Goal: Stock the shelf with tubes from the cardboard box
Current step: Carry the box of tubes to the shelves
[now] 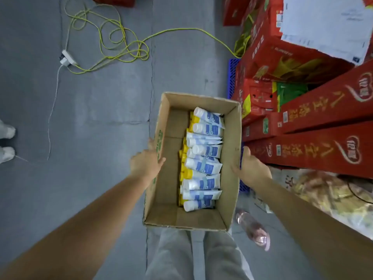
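Both hands are on the cardboard box (232, 178), and it's up off the grey floor (101, 118), held out over the person's grey trousers (171, 255). The left hand (146, 163) clamps the left wall: its thumb (161, 161) hooks over the rim into the box while the fingers (151, 142) curl round the outside face. Over on the other side, the right hand (253, 168) presses against the right wall, thumb (246, 153) pointing up along the cardboard, fingers narrow and closed on the edge, though their tips are mostly hidden behind the wall.

Inside, the tubes (203, 158) lie in a row packed against the right wall, white-and-blue ones on top, yellow-capped ones (186, 173) peeking out beneath on their left. The left half of the box floor shows bare cardboard.

Around it: red cartons (323, 150) stacked just to the right, with white papers (327, 23) lying on the upper ones, and a blue crate (233, 77) at their foot. A yellow cable (121, 41) loops across the floor to a white power strip (67, 57). A plastic bottle (252, 229) lies near the box's right corner, and white shoes (7, 142) show at the far left edge.
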The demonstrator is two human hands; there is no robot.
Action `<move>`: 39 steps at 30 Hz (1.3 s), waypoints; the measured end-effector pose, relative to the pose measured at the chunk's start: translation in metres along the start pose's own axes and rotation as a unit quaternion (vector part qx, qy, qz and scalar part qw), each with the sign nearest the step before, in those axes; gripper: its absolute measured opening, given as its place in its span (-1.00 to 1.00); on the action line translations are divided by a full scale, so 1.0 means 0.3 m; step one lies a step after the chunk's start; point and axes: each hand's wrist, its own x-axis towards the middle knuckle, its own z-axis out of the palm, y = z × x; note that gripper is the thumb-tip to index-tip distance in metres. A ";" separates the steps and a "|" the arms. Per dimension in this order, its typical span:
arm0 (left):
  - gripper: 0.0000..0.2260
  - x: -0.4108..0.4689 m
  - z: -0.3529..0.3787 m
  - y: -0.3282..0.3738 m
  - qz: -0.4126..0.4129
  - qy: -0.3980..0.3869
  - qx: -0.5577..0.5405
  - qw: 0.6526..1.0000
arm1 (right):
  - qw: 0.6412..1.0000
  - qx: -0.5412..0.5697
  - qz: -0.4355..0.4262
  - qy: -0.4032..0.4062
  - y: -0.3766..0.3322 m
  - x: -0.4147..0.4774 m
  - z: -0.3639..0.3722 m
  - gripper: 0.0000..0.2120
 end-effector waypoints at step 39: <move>-0.85 0.086 0.075 -0.092 0.022 -0.046 -0.134 0.990 | 0.997 0.074 0.020 0.024 0.000 0.018 0.142 -0.54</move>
